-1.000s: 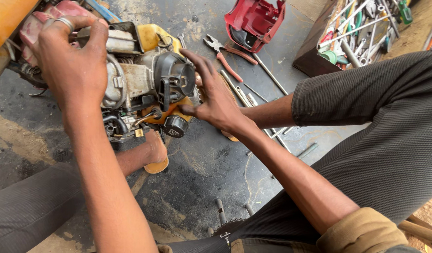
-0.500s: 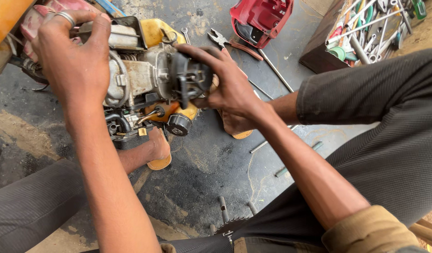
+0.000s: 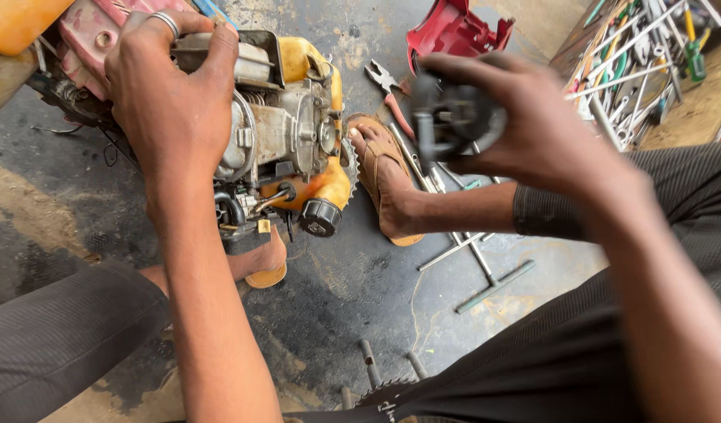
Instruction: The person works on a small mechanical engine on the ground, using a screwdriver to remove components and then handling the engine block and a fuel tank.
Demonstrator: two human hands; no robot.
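My left hand (image 3: 171, 86), a ring on one finger, presses down on top of a small yellow and grey engine (image 3: 286, 133) that lies on the oily floor. My right hand (image 3: 533, 125) is lifted clear of the engine to the right and is shut on a dark plastic and metal engine part (image 3: 453, 119). The engine's exposed metal side and its black round cap (image 3: 320, 217) face me. My sandalled feet (image 3: 384, 184) brace the engine from the right and from below.
A red plastic cover (image 3: 454, 31) lies at the top. Pliers (image 3: 392, 98) and long T-handle wrenches (image 3: 486, 262) lie on the floor by my right foot. A tray of screwdrivers and wrenches (image 3: 642, 63) stands at the top right. An orange tank (image 3: 20, 23) sits top left.
My right hand has pulled the dark part off the engine's side and carried it up and to the right. My left hand stays on the engine.
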